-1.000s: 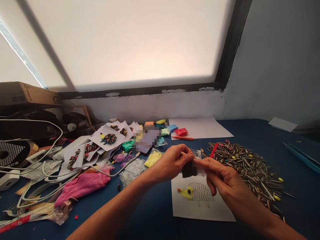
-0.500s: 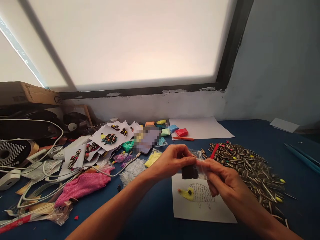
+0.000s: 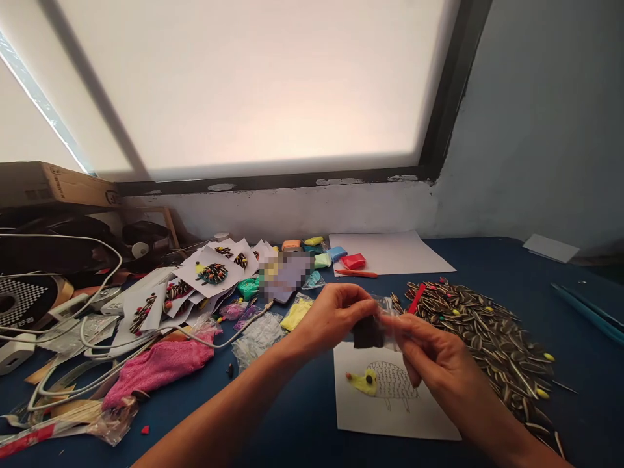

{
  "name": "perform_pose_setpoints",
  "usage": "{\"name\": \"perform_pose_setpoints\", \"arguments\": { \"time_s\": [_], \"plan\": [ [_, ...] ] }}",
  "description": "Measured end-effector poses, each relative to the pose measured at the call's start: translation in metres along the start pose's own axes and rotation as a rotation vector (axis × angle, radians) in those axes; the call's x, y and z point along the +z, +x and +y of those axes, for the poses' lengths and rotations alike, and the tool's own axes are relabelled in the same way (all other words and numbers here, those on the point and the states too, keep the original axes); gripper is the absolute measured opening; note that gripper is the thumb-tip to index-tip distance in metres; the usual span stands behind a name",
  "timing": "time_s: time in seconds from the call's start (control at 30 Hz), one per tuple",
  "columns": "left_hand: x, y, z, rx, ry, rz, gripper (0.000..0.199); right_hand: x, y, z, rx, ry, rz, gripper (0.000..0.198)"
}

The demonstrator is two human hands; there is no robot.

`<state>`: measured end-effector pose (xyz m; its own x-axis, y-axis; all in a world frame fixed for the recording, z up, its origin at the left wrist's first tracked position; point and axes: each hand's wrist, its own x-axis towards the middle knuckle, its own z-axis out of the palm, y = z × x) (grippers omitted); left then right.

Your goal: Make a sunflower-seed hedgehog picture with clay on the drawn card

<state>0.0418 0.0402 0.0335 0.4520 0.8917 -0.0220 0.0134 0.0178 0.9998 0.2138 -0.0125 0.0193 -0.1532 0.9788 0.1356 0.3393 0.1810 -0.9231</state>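
Both hands are closed on a small clear plastic bag [image 3: 389,339] with a dark block of what looks like modelling clay [image 3: 368,334] at it. My left hand [image 3: 334,318] pinches the bag's upper left, its fingertips partly hidden behind the thumb. My right hand [image 3: 433,351] grips the bag's right side between thumb and fingers. Whether the block is wholly inside the bag cannot be made out. Below the hands, on the table, lies a white sheet [image 3: 358,416] bearing a drawn hedgehog [image 3: 392,378], with a yellow clay face, a dark eye and a reddish nose.
Sunflower seeds [image 3: 482,331] are heaped at the right. Behind the hands are a red clay pack [image 3: 353,261], an orange tool [image 3: 356,273] and a phone [image 3: 290,276]. Finished hedgehog cards [image 3: 210,270], a pink cloth [image 3: 160,367] and white cables [image 3: 73,374] crowd the left.
Both hands keep hold of the bag, with only slight finger movement. The whole view has shifted a little; nothing on the table has visibly moved.
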Motion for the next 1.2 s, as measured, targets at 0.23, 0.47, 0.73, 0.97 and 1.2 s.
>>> {"name": "perform_pose_setpoints", "arguments": {
  "time_s": [0.23, 0.47, 0.73, 0.97, 1.2],
  "plan": [
    [0.000, 0.001, 0.002, -0.112, 0.000, 0.077, 0.021, 0.000, 0.001, 0.001, 0.100, 0.016, -0.061, 0.049],
    [-0.009, 0.001, -0.005, -0.027, 0.053, -0.077, 0.022, -0.006, 0.003, 0.005, 0.062, 0.044, -0.074, 0.045],
    [-0.002, 0.000, -0.007, 0.091, 0.000, -0.005, 0.019, -0.006, 0.004, 0.005, 0.140, 0.071, -0.066, 0.044],
    [0.009, 0.000, -0.009, 0.086, -0.054, 0.131, 0.014, -0.004, 0.001, 0.001, 0.128, 0.068, -0.131, 0.039],
    [0.014, 0.002, -0.016, -0.059, -0.220, 0.093, 0.026, -0.004, 0.002, -0.005, 0.117, 0.044, -0.046, 0.046]
  ]
}}
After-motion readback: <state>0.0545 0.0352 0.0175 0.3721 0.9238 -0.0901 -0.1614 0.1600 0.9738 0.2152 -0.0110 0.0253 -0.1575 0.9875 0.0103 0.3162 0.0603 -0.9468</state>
